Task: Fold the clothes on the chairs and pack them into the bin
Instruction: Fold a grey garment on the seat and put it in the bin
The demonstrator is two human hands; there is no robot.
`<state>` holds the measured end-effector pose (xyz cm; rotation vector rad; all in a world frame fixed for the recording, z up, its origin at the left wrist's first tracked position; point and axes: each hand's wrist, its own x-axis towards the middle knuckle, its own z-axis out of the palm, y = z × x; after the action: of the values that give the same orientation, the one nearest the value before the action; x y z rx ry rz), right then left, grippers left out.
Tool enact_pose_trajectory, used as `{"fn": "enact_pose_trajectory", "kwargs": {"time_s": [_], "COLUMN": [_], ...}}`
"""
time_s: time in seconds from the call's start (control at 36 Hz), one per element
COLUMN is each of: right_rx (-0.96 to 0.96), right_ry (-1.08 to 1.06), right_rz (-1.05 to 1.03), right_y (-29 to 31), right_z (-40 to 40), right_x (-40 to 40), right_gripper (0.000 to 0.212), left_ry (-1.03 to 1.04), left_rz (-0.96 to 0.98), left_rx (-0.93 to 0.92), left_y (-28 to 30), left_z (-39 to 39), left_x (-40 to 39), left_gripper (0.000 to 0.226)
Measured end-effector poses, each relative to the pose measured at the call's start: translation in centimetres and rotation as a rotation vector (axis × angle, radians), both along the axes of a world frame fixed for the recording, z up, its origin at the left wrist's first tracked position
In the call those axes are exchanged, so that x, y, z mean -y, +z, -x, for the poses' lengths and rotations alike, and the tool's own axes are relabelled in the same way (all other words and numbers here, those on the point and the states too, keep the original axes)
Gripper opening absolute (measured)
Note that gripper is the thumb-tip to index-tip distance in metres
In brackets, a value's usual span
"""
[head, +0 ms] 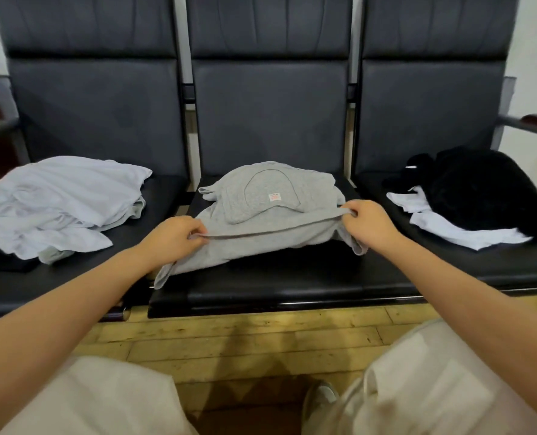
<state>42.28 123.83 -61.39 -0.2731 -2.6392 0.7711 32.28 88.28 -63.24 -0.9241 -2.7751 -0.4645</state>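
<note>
1. The grey shirt (261,221) lies on the middle chair seat (276,287), collar and label facing up, with its near edge lifted into a fold line.
2. The left hand (174,237) pinches that folded edge at its left end; the right hand (369,222) pinches it at the right end. Both hands have fingers curled onto the cloth, and the edge runs taut between them.
3. Judging by this, the first fold of the grey shirt is under way and not finished: sleeves and hem hang loose below the fold.
4. On the left seat a heap of pale blue clothes (60,202) sits crumpled and unfolded.
5. On the right seat a black garment (481,189) is bunched on top of a white garment (455,230), neither one folded.
6. No bin shows in the head view, so nothing can be seen as packed. By my estimate the task is at an early stage, with all the folding and packing left.
</note>
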Motion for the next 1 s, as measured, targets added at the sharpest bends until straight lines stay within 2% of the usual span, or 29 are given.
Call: {"fn": "enact_pose_trajectory", "kwargs": {"time_s": [0.08, 0.14, 0.19, 0.22, 0.28, 0.33, 0.39, 0.44, 0.56, 0.67, 0.75, 0.89, 1.0], "right_rx": [-0.059, -0.084, -0.089, -0.087, -0.074, -0.065, -0.058, -0.047, -0.032, -0.019, 0.162, 0.44, 0.609], "right_ry": [0.061, 0.134, 0.192, 0.208, 0.225, 0.227, 0.194, 0.121, 0.066, 0.092, 0.15, 0.248, 0.343], "right_rz": [0.248, 0.39, 0.478, 0.514, 0.581, 0.673, 0.726, 0.672, 0.556, 0.539, 0.461, 0.231, 0.11], "right_y": [0.7, 1.1, 1.2, 1.1, 1.0, 0.9, 0.9, 0.8, 0.4, 0.0, -0.9, -2.0, -2.1], "right_z": [-1.0, -1.8, -2.4, -2.6, -2.9, -2.9, -2.8, -2.8, -2.7, -3.2, -3.7, -4.7, -5.5], "right_x": [-0.8, -1.2, -1.7, -1.8, -2.1, -2.3, -2.2, -2.3, -2.7, -2.6, -2.4, -2.1, -2.2], "right_gripper": [0.023, 0.026, 0.032, 0.035, 0.036, 0.023, 0.023, 0.023, 0.023, 0.022, 0.023, 0.036, 0.039], "left_ry": [0.074, 0.16, 0.244, 0.253, 0.23, 0.143, 0.039, 0.018, 0.063, 0.07, 0.052, 0.039, -0.002], "left_rz": [0.005, -0.192, -0.481, -0.611, -0.721, -0.584, -0.269, -0.085, -0.077, -0.357, -0.422, -0.227, 0.099], "left_rx": [0.101, 0.23, 0.377, 0.419, 0.399, 0.259, 0.07, 0.007, 0.08, 0.238, 0.26, 0.38, 0.587], "left_y": [-0.4, -0.4, -0.2, -0.1, 0.5, 1.3, 2.1, 2.6, 2.5, 2.5, 2.6, 0.6, -0.8], "left_z": [-0.7, -1.1, -1.8, -2.1, -2.8, -3.5, -3.6, -3.5, -3.1, -4.1, -4.9, -5.3, -5.9], "left_x": [0.1, -0.2, -0.5, -0.7, -0.8, -0.6, 0.2, 1.0, 2.3, 2.0, 1.3, 1.2, 1.1], "left_gripper": [0.009, 0.011, 0.017, 0.02, 0.022, 0.015, 0.01, 0.013, 0.027, 0.026, 0.023, 0.027, 0.035]}}
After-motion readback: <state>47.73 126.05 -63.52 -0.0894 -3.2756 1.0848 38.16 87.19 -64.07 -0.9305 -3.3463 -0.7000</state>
